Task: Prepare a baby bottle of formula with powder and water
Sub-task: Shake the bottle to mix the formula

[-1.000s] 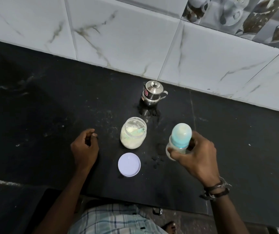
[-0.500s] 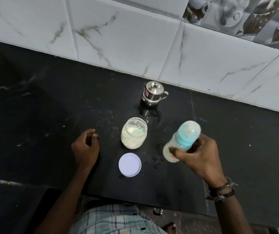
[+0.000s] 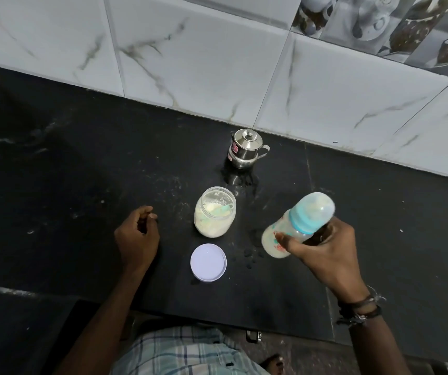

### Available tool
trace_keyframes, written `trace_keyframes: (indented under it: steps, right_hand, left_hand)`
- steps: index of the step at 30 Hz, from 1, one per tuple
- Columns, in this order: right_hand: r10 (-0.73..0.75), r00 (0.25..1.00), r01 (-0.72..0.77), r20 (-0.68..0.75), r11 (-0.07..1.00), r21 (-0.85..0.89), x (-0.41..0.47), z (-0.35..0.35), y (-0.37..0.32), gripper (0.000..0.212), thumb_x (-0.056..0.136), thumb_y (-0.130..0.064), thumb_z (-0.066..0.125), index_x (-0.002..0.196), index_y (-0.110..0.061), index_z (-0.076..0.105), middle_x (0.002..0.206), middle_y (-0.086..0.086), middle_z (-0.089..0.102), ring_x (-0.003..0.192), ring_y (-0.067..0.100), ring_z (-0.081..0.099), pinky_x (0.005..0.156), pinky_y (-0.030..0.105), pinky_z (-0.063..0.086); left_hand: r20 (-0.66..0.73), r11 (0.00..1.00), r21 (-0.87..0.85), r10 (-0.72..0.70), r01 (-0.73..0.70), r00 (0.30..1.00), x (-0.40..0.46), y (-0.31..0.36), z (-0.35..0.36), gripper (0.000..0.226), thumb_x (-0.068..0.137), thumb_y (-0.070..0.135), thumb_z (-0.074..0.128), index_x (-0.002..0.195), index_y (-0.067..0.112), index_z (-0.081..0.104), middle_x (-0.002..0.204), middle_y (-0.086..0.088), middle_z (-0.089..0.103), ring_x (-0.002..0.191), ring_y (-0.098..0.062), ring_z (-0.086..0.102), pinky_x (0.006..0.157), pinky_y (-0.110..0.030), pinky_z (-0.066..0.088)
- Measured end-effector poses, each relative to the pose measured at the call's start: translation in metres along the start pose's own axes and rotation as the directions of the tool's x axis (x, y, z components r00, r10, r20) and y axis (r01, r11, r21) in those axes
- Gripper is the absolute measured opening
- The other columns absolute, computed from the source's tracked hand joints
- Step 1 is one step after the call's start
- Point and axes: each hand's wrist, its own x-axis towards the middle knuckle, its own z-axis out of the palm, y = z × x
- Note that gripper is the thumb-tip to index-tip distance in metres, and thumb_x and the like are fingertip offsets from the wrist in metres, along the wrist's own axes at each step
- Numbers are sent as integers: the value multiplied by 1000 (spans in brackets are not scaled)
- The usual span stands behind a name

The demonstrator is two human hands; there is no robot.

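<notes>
My right hand [image 3: 323,250] grips a capped baby bottle [image 3: 296,226] with a blue collar and cloudy white liquid inside. The bottle is lifted off the counter and tilted, cap up to the right, base down to the left. An open clear jar of formula powder [image 3: 214,212] with a teal scoop inside stands in the middle of the black counter [image 3: 82,171]. Its white lid [image 3: 208,262] lies flat just in front of it. My left hand [image 3: 137,238] rests on the counter left of the jar, fingers curled, holding nothing.
A small lidded steel pot [image 3: 245,148] stands near the tiled wall [image 3: 203,58] behind the jar. Dark wet drops [image 3: 249,255] and powder specks lie on the counter between lid and bottle. The counter's front edge runs just before my checked shirt.
My right hand has raised the bottle and tipped it further over to the right. My left hand, the jar and the lid have stayed where they were.
</notes>
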Motion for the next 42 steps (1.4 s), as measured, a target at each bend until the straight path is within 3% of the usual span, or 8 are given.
trace_keyframes:
  steps: [5,8,12,22,27,33,37,42]
  right_hand:
    - [-7,1000,7,-2,999,-38,1,0,-1,44,55,-35,87,95,-28,70,84,-12,75,77,6,72,67,31,61]
    - [-14,1000,14,-16,1000,23,2,1,-1,41,57,-27,90,94,-25,71,87,-12,77,80,6,74,69,27,62]
    - [6,999,-9,-40,998,-69,4,0,0,44,54,-41,85,93,-28,69,82,-11,74,76,7,72,66,33,60]
    - [-51,998,49,-36,998,-40,3,2,0,37,61,-16,90,90,-28,71,85,-13,77,81,9,74,66,19,58]
    - [19,997,-27,-69,993,-117,3,3,0,39,57,-33,88,90,-25,69,77,-9,74,71,11,71,65,38,60]
    - [43,996,-53,-77,990,-132,4,0,-5,44,53,-44,83,92,-29,68,79,-14,73,73,4,70,65,34,60]
    - [32,999,-35,-40,997,-70,3,5,-8,39,55,-31,87,91,-27,71,83,-11,76,77,8,73,70,38,62]
    - [-13,1000,15,16,990,-138,1,5,-6,41,52,-42,82,89,-27,70,79,-9,75,73,9,72,67,38,61]
  left_hand:
    - [5,1000,-1,-1,1,1000,0,1,1,18,91,4,64,107,10,71,91,0,70,81,-9,66,75,-4,47]
    - [11,1000,9,-10,10,1000,0,1,0,18,92,5,65,108,11,71,92,2,70,83,-8,66,75,-3,47]
    - [9,1000,-2,-3,4,1000,1,-1,2,18,91,5,64,107,10,71,91,0,70,81,-6,65,75,-5,48]
    - [-4,1000,14,3,-3,1000,2,-5,3,18,91,6,64,106,14,71,88,2,70,80,12,63,74,-1,44]
    - [2,1000,11,14,-15,1000,2,-6,3,19,91,6,65,107,14,70,90,2,71,79,0,65,75,-2,46]
    - [5,1000,3,6,-6,1000,2,-5,3,19,90,3,65,106,11,71,87,3,69,79,13,63,73,-2,45]
    - [4,1000,3,0,0,1000,2,-3,2,19,90,2,65,106,10,70,85,3,68,79,14,63,72,-1,45]
    - [1,1000,6,11,-11,1000,2,-3,1,19,90,2,65,106,10,70,86,4,68,80,14,63,73,-2,45]
